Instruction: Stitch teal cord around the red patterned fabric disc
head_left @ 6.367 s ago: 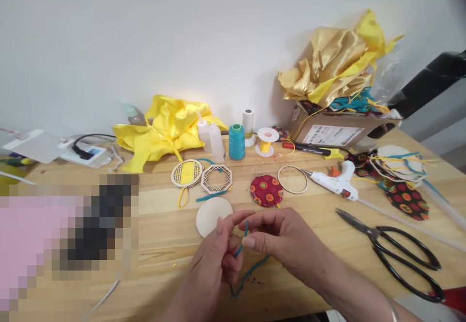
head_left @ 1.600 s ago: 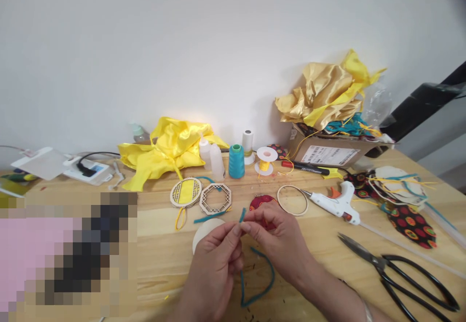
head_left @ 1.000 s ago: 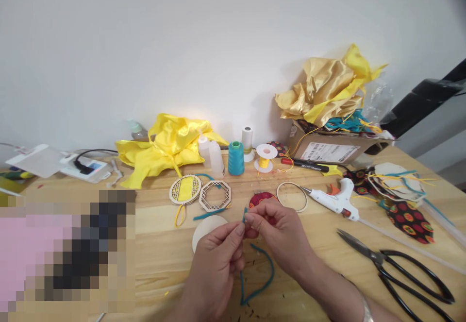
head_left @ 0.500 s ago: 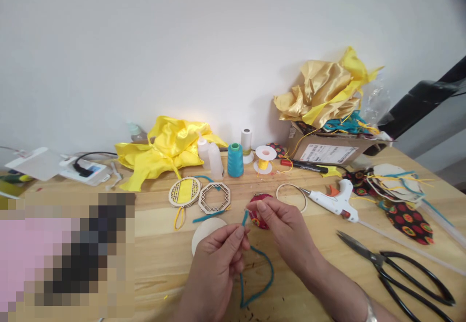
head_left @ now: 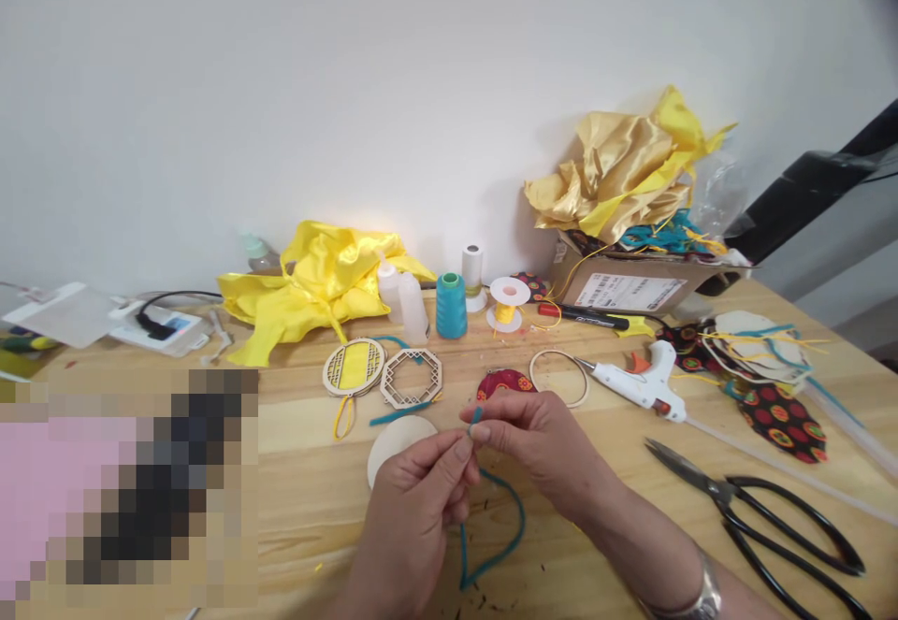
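A teal cord [head_left: 520, 512] loops down to the table from between my two hands. My left hand [head_left: 425, 508] pinches it close to one end with thumb and forefinger. Fingertips touching the left ones, my right hand [head_left: 533, 442] is pinched on the same cord, whose short tip sticks up between the fingers. Behind the right hand lies a round piece of red patterned fabric [head_left: 503, 382], partly covered. A pale round disc [head_left: 397, 442] is half hidden by my left hand. Beyond it are an octagonal wooden lattice frame [head_left: 412, 402] and a round frame with yellow fabric [head_left: 365, 367].
Large black-handled scissors [head_left: 722, 491] and a white glue gun [head_left: 635, 384] lie to the right. A thin wooden ring [head_left: 586, 382] touches the glue gun's nozzle. Teal thread [head_left: 451, 310], a yellow cord spool [head_left: 506, 307], bottles [head_left: 413, 310] and a fabric-filled cardboard box [head_left: 568, 276] stand at the back.
My right hand has come down and closer to the left, its fingers now meeting the left fingertips at the cord's end. The left hand has barely moved.
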{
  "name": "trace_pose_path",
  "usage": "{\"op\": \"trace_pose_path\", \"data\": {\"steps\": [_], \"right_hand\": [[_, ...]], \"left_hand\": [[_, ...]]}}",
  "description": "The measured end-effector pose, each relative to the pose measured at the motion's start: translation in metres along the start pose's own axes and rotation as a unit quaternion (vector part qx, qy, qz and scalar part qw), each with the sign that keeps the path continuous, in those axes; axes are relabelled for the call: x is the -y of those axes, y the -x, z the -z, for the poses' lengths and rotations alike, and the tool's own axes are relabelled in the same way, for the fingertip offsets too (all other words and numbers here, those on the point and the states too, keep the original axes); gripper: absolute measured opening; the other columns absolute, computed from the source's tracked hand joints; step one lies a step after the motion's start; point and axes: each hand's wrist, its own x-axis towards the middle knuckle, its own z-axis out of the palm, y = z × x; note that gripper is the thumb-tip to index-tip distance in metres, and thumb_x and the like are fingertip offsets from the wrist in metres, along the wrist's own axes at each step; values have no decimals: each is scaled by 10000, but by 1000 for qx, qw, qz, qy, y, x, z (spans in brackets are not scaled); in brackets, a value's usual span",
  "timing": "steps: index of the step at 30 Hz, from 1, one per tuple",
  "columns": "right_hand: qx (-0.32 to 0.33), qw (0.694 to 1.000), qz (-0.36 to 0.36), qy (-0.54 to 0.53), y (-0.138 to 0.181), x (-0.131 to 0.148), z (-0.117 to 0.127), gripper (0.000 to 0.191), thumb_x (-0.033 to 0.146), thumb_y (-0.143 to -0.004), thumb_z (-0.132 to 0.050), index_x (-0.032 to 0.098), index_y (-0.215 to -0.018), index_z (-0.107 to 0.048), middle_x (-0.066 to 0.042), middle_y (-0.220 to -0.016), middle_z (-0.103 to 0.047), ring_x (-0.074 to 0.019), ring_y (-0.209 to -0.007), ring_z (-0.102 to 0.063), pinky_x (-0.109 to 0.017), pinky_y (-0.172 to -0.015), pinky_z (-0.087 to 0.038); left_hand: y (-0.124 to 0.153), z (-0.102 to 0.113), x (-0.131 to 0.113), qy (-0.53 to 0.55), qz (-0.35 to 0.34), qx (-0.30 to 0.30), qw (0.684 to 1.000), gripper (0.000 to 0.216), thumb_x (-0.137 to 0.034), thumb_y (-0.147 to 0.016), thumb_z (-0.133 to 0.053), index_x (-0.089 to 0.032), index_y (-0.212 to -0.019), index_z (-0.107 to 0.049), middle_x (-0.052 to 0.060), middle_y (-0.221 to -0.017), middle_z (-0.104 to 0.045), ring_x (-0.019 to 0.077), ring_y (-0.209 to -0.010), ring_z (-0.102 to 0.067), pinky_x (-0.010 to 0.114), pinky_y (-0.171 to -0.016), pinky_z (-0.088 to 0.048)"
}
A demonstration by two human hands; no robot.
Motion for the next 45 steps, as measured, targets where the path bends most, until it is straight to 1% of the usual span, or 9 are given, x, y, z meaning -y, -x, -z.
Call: {"op": "trace_pose_path", "data": {"steps": [18, 28, 34, 37, 39, 41, 42, 44, 45], "right_hand": [[14, 999, 26, -40, 1, -1, 0, 102, 234, -645, -716, 167, -582, -673, 31, -578, -586, -99, -594, -502, -228, -591, -401], [31, 984, 42, -171, 15, 42, 14, 219, 349, -743, -679, 162, -667, -595, 9, -611, -624, -63, -453, -506, -195, -444, -336], [2, 977, 156, -147, 18, 89, 17, 165, 300, -760, -654, 213, -642, -577, 31, -608, -596, -83, -491, -526, -204, -434, -392], [-9, 970, 213, -114, 14, 103, 15, 183, 230, -829, -577, 207, -647, -569, 37, -655, -605, -69, -548, -555, -195, -504, -430], [-11, 966, 240, -91, 10, 104, 13, 199, 200, -857, -536, 203, -662, -572, 35, -669, -613, -69, -577, -569, -198, -541, -446], [-3, 965, 254, -70, 9, 101, 9, 187, 186, -870, -520, 201, -693, -578, 31, -672, -625, -77, -593, -582, -204, -554, -457], [4, 965, 254, -61, 11, 98, 7, 175, 181, -873, -517, 200, -709, -574, 30, -663, -628, -81, -589, -584, -206, -550, -461], [19, 971, 238, -33, 19, 89, 1, 158, 174, -873, -519, 197, -720, -551, 33, -630, -621, -85, -570, -579, -203, -538, -461], [30, 974, 223, -10, 24, 84, -1, 153, 169, -872, -519, 196, -723, -540, 37, -620, -612, -82, -563, -571, -198, -538, -459]], "left_hand": [[0, 5, -2, -112, -42, -5, 993, 235, -374, -731, -692, -165, -625, -706, -25, -499, -479, 94, -474, -363, 213, -450, -286], [3, 1, -25, -376, -220, 16, 900, 201, -270, -821, -582, -245, -700, -740, 6, -622, -566, 187, -650, -530, 265, -620, -385], [-17, 7, -31, -437, -306, -4, 846, 201, -254, -850, -551, -264, -839, -751, 46, -810, -660, 230, -883, -562, 315, -817, -396], [-10, 11, -38, -425, -369, -127, 817, 307, -228, -820, -584, -281, -1112, -661, 75, -1189, -565, 257, -1059, -502, 359, -917, -352], [4, 13, -44, -382, -397, -178, 815, 352, -248, -771, -649, -278, -1121, -635, 67, -1142, -572, 249, -996, -522, 334, -868, -386], [19, 12, -48, -327, -316, -106, 884, 117, -311, -799, -622, -248, -855, -703, 37, -799, -645, 203, -735, -566, 292, -703, -432], [25, 10, -48, -288, -224, -21, 931, 215, -370, -821, -584, -218, -731, -707, 39, -656, -627, 192, -630, -559, 283, -615, -437], [32, 6, -44, -141, -5, 154, 978, 361, -435, -836, -535, -158, -705, -725, 84, -606, -660, 208, -570, -589, 307, -560, -460], [32, 3, -42, -61, 73, 178, 979, 370, -419, -858, -505, -136, -788, -733, 115, -691, -699, 231, -639, -628, 340, -622, -486]]}}
